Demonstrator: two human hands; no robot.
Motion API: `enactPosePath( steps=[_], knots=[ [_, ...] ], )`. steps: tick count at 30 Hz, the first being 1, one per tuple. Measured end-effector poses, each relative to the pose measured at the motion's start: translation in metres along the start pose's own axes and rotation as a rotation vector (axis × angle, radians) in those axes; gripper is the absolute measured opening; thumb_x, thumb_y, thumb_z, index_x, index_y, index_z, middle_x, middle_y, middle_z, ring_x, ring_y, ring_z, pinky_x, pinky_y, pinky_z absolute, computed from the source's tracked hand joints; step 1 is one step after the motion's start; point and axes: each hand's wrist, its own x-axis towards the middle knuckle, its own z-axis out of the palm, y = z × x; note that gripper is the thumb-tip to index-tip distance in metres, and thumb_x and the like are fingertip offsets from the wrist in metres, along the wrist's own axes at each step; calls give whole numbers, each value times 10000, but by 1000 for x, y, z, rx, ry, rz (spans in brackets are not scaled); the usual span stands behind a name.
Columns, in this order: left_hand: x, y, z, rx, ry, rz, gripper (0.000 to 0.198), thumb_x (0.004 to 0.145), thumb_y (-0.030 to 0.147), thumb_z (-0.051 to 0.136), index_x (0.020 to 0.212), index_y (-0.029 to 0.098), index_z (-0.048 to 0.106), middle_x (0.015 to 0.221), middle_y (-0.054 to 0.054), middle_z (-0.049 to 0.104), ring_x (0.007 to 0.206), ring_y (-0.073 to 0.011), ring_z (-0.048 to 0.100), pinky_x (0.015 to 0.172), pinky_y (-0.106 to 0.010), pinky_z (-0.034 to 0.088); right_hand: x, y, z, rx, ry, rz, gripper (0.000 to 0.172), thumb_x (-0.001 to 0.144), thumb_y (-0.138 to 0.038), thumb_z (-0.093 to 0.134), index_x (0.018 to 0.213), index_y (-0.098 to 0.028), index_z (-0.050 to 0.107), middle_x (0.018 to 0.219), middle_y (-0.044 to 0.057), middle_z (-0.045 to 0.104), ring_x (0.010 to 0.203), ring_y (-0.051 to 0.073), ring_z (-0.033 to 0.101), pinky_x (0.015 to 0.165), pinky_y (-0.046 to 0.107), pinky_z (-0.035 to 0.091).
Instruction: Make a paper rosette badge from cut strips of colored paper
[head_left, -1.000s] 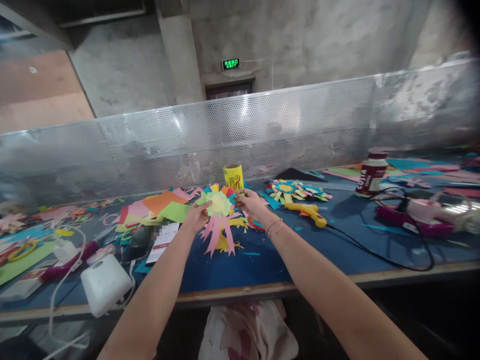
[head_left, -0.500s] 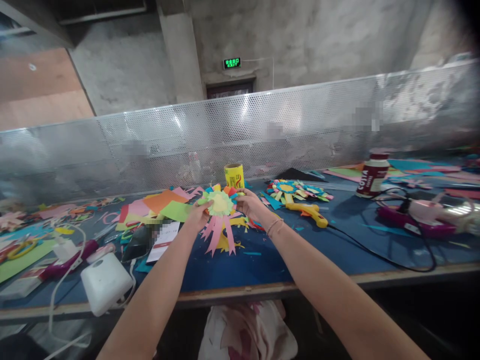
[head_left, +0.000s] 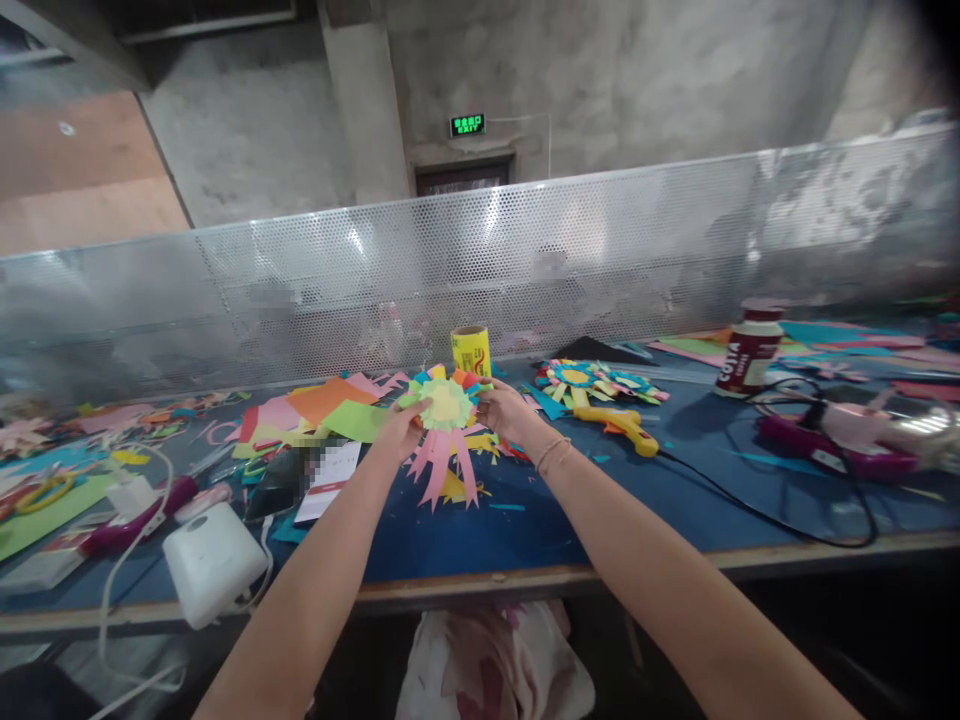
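Both my hands hold up a paper rosette (head_left: 447, 408) over the blue table (head_left: 525, 520). It has a yellow centre, a green ring, coloured petals and pink ribbon tails hanging down. My left hand (head_left: 403, 430) pinches its left edge. My right hand (head_left: 504, 410), with a bracelet on the wrist, pinches its right edge. A yellow roll (head_left: 471, 351) stands just behind the rosette.
Coloured paper sheets (head_left: 322, 412) lie to the left, a finished rosette (head_left: 585, 381) and a yellow glue gun (head_left: 619, 425) with a black cord to the right. A brown bottle (head_left: 747, 351), a white device (head_left: 211, 562) and a perforated metal screen (head_left: 480, 270) bound the table.
Both hands have lifted the rosette slightly and tilted it more towards me; the pink tails now hang higher off the table.
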Motion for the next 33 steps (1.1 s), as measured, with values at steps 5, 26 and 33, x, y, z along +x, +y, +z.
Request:
enactPosePath(
  steps=[5, 26, 33],
  knots=[
    [-2, 1, 3, -10, -8, 1, 258, 582, 129, 717, 824, 131, 628, 824, -42, 684, 735, -154, 643, 676, -263, 517, 2, 1, -1, -8, 32, -5, 290, 611, -22, 500, 832, -210, 498, 572, -39, 581, 450, 99, 533, 478, 227, 458],
    [0, -2, 5, -25, 51, 73, 267, 508, 132, 756, 705, 146, 577, 699, -10, 663, 665, -139, 631, 648, -258, 497, -4, -3, 1, 159, -34, 118, 164, 647, -113, 449, 771, -185, 530, 550, -14, 566, 492, 116, 542, 523, 234, 461],
    [1, -4, 5, -50, 68, 104, 275, 509, 141, 759, 728, 149, 592, 769, -27, 674, 746, -166, 642, 701, -292, 509, -7, -2, 7, 241, -24, 128, 134, 712, -114, 442, 780, -168, 545, 572, -5, 599, 512, 124, 563, 530, 250, 480]
  ],
)
